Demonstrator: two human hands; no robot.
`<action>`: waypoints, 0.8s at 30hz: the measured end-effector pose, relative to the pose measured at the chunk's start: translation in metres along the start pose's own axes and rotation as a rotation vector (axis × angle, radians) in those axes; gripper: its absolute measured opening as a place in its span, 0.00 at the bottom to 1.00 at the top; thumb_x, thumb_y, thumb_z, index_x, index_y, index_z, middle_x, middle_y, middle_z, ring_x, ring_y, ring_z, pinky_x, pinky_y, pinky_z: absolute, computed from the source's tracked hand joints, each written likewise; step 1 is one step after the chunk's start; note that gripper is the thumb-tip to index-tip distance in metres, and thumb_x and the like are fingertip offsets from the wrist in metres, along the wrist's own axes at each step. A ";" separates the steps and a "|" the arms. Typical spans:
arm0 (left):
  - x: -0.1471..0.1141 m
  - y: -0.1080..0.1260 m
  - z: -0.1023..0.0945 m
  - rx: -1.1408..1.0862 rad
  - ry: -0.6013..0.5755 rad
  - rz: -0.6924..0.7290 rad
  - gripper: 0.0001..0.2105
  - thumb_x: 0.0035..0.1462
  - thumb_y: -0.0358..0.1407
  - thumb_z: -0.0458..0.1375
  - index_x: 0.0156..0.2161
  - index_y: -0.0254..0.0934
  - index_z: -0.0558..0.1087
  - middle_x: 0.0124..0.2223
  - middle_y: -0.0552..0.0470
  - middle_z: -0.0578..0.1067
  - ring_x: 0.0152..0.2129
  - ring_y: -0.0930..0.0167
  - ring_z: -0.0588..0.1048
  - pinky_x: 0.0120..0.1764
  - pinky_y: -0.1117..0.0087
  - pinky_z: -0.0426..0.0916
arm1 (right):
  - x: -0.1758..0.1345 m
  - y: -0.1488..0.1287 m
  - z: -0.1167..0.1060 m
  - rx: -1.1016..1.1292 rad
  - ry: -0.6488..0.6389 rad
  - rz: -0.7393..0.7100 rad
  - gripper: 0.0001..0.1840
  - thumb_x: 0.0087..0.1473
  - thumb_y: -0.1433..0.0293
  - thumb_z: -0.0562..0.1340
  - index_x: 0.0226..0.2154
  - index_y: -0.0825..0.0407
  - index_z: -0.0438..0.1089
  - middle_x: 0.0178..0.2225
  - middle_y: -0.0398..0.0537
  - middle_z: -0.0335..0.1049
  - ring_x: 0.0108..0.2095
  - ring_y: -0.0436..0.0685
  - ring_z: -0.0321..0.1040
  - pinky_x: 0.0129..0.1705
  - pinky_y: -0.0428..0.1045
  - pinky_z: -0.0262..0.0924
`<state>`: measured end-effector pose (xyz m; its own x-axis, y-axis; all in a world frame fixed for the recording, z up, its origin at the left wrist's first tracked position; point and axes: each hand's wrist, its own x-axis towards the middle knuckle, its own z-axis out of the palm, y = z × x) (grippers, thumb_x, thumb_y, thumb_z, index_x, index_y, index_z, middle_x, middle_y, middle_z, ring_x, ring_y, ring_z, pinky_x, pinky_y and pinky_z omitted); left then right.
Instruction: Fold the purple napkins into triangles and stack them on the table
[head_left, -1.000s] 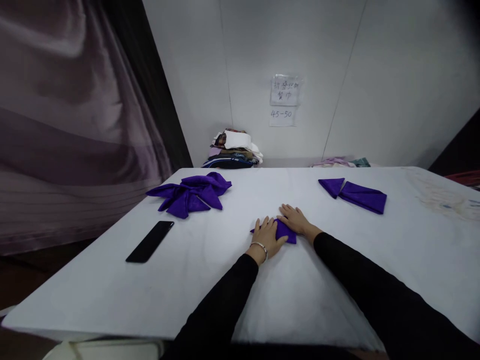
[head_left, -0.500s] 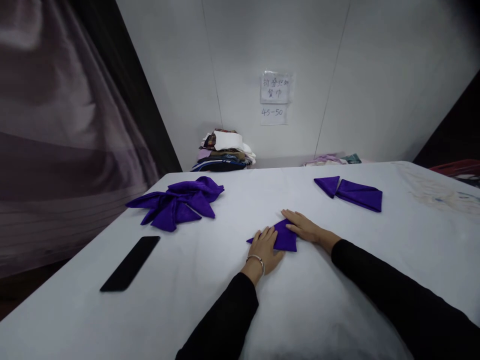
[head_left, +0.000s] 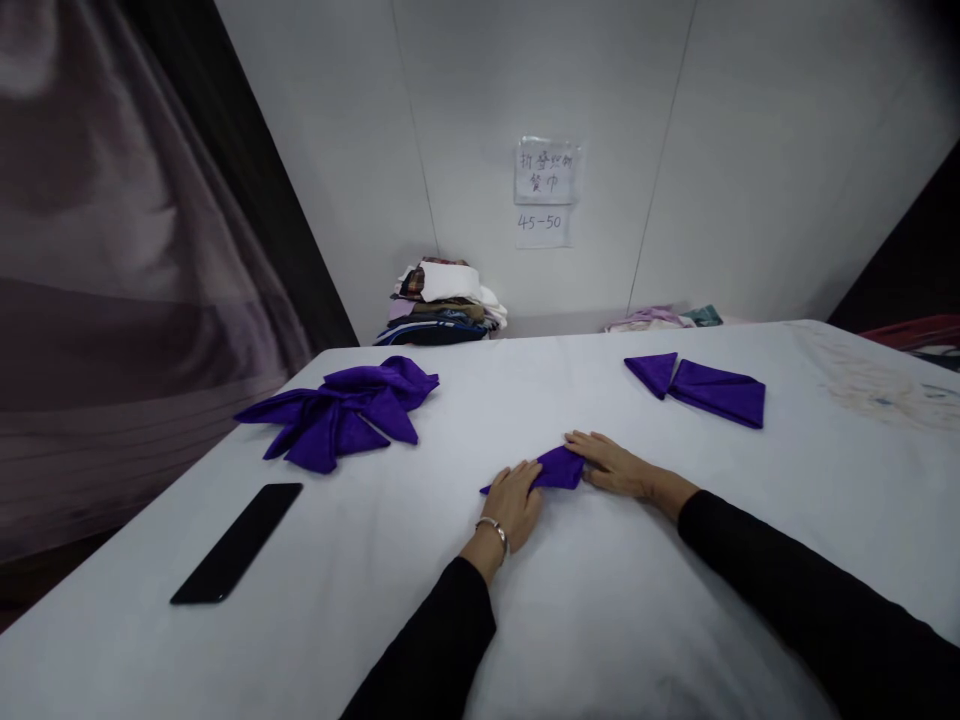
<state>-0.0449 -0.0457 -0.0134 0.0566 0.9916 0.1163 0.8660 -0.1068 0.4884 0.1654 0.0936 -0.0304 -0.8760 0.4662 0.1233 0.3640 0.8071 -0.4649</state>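
A small folded purple cloth napkin [head_left: 559, 468] lies on the white table in front of me, its thin point to the left. My left hand [head_left: 516, 500], with a bracelet at the wrist, rests flat over the napkin's left part, fingers stretched out and covering some of it. At the other end, my right hand [head_left: 611, 465] has the right edge between its fingers and thumb. Beyond my right hand lie a folded purple triangle [head_left: 654, 372] and a folded purple strip [head_left: 718, 392], close together. Loose purple napkins [head_left: 341, 410] are heaped at the far left.
A black phone-like slab [head_left: 238, 543] lies on the left of the white table [head_left: 420, 620]. Behind the far edge stand a stack of folded clothes [head_left: 442, 305] and more cloth [head_left: 652, 318]. Paper signs [head_left: 546, 190] hang on the wall; a curtain [head_left: 112, 250] is at left.
The napkin's right part has been folded over and looks narrower. My right hand has moved down onto its right edge, and my left hand has shifted slightly left. The view has moved a little.
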 end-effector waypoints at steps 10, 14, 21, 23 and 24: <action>0.018 -0.010 -0.030 -0.064 0.238 -0.270 0.21 0.60 0.48 0.39 0.33 0.40 0.70 0.24 0.56 0.72 0.22 0.74 0.70 0.25 0.75 0.59 | 0.006 -0.035 0.001 0.496 0.174 0.323 0.19 0.55 0.56 0.50 0.34 0.52 0.67 0.29 0.45 0.71 0.30 0.55 0.67 0.30 0.49 0.61; 0.022 -0.021 -0.027 0.076 0.160 -0.390 0.17 0.58 0.47 0.44 0.35 0.41 0.71 0.29 0.54 0.75 0.27 0.71 0.72 0.27 0.73 0.61 | 0.003 -0.055 0.002 0.161 0.151 0.473 0.15 0.53 0.56 0.54 0.32 0.50 0.67 0.28 0.45 0.71 0.28 0.54 0.66 0.27 0.47 0.56; 0.016 -0.020 -0.020 0.188 0.198 -0.367 0.17 0.59 0.44 0.45 0.47 0.38 0.67 0.44 0.45 0.73 0.41 0.65 0.70 0.41 0.65 0.63 | -0.012 -0.076 0.014 -0.300 0.182 0.516 0.16 0.57 0.57 0.50 0.35 0.50 0.65 0.33 0.50 0.71 0.32 0.56 0.67 0.30 0.48 0.54; 0.012 -0.014 -0.020 0.211 0.211 -0.252 0.19 0.60 0.44 0.43 0.51 0.38 0.64 0.50 0.46 0.70 0.48 0.65 0.66 0.49 0.64 0.59 | -0.015 -0.076 0.015 -0.291 0.199 0.509 0.15 0.57 0.58 0.50 0.34 0.50 0.65 0.33 0.50 0.71 0.33 0.56 0.66 0.31 0.48 0.54; 0.011 -0.011 -0.018 0.228 0.199 -0.156 0.20 0.60 0.44 0.43 0.53 0.39 0.62 0.53 0.47 0.67 0.51 0.66 0.63 0.53 0.63 0.55 | -0.017 -0.076 0.015 -0.288 0.203 0.506 0.14 0.56 0.59 0.50 0.34 0.50 0.65 0.33 0.49 0.70 0.33 0.56 0.66 0.31 0.48 0.54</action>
<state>-0.0625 -0.0349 -0.0016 -0.1637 0.9586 0.2331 0.9468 0.0863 0.3099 0.1474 0.0191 -0.0107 -0.5052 0.8537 0.1266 0.8145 0.5201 -0.2572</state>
